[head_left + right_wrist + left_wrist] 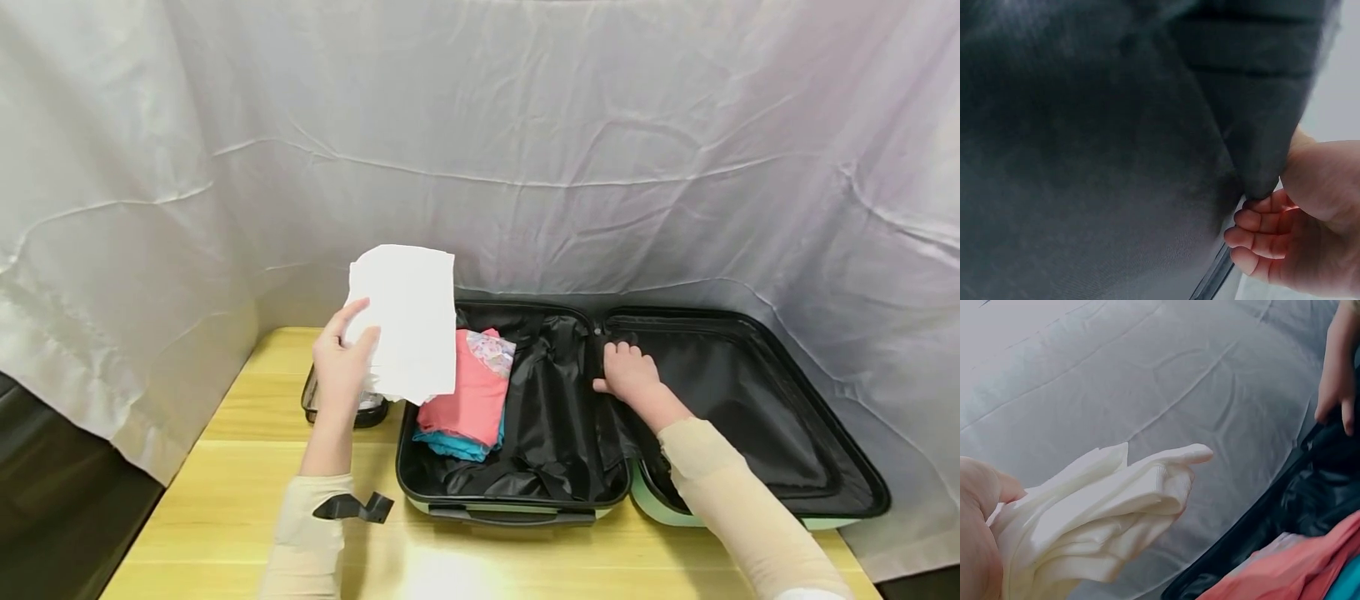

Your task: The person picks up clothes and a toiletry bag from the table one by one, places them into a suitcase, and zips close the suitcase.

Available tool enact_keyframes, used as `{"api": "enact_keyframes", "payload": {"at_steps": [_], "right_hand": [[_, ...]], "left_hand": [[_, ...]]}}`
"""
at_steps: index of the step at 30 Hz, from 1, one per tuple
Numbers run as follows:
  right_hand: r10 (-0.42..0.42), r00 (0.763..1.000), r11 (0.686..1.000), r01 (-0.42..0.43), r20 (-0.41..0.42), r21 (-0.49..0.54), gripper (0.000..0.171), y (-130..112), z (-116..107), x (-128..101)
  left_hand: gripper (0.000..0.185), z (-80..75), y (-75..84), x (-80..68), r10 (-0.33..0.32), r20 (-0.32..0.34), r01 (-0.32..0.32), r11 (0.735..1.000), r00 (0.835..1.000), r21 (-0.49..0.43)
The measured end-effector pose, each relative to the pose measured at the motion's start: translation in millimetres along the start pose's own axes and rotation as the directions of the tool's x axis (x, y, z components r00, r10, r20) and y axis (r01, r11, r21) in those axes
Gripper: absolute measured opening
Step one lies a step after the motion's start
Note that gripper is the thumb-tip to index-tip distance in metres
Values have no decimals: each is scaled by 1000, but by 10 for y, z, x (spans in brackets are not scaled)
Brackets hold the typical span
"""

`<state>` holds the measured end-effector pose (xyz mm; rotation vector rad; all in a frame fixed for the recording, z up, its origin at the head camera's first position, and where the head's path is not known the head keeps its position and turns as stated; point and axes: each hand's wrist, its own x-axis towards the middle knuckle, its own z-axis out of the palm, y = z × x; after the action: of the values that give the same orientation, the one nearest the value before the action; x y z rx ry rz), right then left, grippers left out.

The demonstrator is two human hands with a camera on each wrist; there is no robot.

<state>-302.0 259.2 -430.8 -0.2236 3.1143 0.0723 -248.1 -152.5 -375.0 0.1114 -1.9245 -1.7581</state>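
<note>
Left hand point(341, 362) pinches a folded white cloth point(408, 321) above the suitcase point(517, 500) (pink clothes already inside); right hand point(630, 372) clamps the lining point(555, 400), steadying it.

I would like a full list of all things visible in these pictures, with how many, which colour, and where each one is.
suitcase: 1, mint green shell with black lining, lying open on the table
folded clothes: a small stack, pink on top and teal beneath, in the left half of the suitcase
white folded cloth: 1, white, held up above the suitcase's left edge
clear container: 1, transparent with dark rim, on the table left of the suitcase, partly hidden
table: 1, light wood
backdrop sheet: 1, white, hanging behind and at the sides
black strap: 1, on the left wrist
left hand: grips the white folded cloth
right hand: fingers curled on the black lining at the suitcase's middle divider
</note>
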Motion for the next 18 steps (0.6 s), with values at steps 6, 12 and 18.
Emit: {"api": "enact_keyframes", "payload": {"at_steps": [6, 12, 18], "right_hand": [[5, 1000, 1000, -5, 8, 3, 60, -15, -22, -4], [-4, 1000, 1000, 4, -7, 1, 59, 3, -12, 0], [-8, 1000, 1000, 8, 0, 8, 59, 1, -8, 5]], "left_hand": [[37, 147, -19, -53, -32, 33, 32, 999, 999, -10], [37, 295, -17, -105, -34, 45, 35, 999, 998, -20], [36, 404, -37, -135, -38, 54, 38, 999, 998, -4]]}}
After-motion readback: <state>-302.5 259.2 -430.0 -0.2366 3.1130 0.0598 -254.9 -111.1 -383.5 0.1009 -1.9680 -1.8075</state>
